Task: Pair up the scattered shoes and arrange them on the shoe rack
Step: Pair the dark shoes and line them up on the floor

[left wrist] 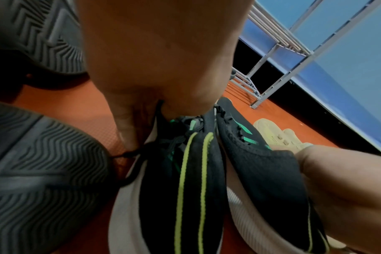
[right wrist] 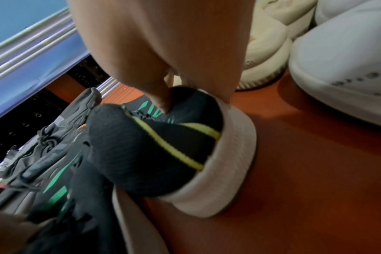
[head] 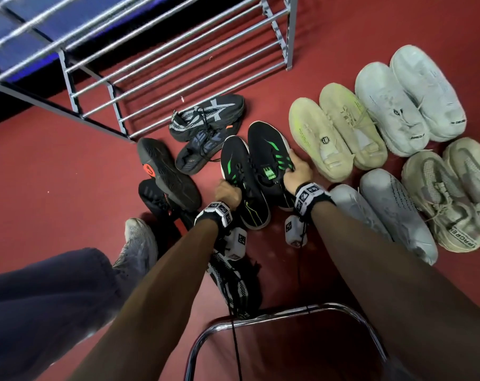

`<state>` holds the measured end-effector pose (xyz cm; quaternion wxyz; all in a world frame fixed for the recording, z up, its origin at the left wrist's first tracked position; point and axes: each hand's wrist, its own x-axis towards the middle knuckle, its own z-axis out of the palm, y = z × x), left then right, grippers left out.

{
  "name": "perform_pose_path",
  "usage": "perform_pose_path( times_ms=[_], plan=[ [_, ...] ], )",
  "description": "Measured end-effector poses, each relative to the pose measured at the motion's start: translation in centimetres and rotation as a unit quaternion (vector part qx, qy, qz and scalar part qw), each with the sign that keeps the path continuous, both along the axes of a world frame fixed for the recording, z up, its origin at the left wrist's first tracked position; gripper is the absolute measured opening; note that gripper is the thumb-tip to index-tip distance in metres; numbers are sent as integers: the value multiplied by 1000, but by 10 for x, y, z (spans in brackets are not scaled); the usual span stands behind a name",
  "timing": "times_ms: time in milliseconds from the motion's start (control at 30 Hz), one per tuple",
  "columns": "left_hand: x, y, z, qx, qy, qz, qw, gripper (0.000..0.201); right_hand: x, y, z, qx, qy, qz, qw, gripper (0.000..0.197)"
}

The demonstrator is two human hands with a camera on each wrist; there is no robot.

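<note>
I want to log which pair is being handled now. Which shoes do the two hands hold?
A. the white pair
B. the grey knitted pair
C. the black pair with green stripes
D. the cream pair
C: the left hand and the right hand each grip one shoe of the black pair with green stripes.

Head view overhead, downward; wrist views close, sharing black-green shoes [head: 260, 171].

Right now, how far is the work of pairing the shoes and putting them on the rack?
Pairing is mostly done: four light pairs, such as the yellowish pair, lie side by side on the floor. In hand: the left hand and right hand each grip one black-and-green shoe, set together. Left: the dark shoes lie jumbled, and the shoe rack shows no shoes.
</note>
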<state>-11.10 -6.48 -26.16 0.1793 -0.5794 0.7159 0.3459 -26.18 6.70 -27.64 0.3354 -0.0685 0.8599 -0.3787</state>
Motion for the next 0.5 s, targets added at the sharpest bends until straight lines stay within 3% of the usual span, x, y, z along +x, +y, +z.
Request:
perform_pose_path(
  times_ms=[100,200,333,500],
  plan=[
    [0,0,3,8,14,7,1000,57,-11,2,8,17,-8,22,1000,58],
    [-6,2,8,42,15,4,999,38,-13,1,11,15,27,47,998,57],
    [-19,13,10,59,22,26,998,33,-20,-8,10,-28,90,8,995,55],
    [-36,14,22,42,41,-2,998,24,-23,-7,14,8,120,-34,992,50]
  ],
)
